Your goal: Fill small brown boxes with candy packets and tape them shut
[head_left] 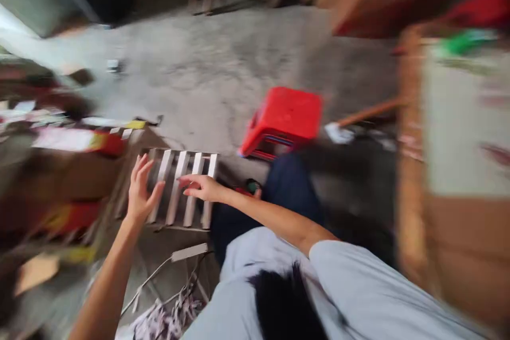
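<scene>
— So, what are the two hands on?

— Both are at a row of pale slats (181, 187) lying side by side on the grey floor (223, 64). The left hand (140, 191) is open, fingers spread and pointing away from the body, palm against the left end of the row. It grasps nothing that I can make out.

— And the right one?

— The right hand (201, 187) reaches across the body and lies flat on the slats, fingers stretched toward the left hand. It looks loosely open too, pressing rather than gripping, though the blur keeps me from being sure.

— Where do the slats sit relative to the hands?

— Directly beneath them, running away from the fingertips. The two hands are close, with a couple of slats between them.

— What lies around that?

— Beyond the right hand, further out on the floor, stands a red plastic stool (285, 119). Just behind the right wrist a small dark round thing (252, 186) rests by the dark trouser leg (287, 186). Nearer the body than the left hand, a single pale strip (190, 251) lies alone. Left of the left hand are blurred red and yellow boxes (79, 141).
</scene>
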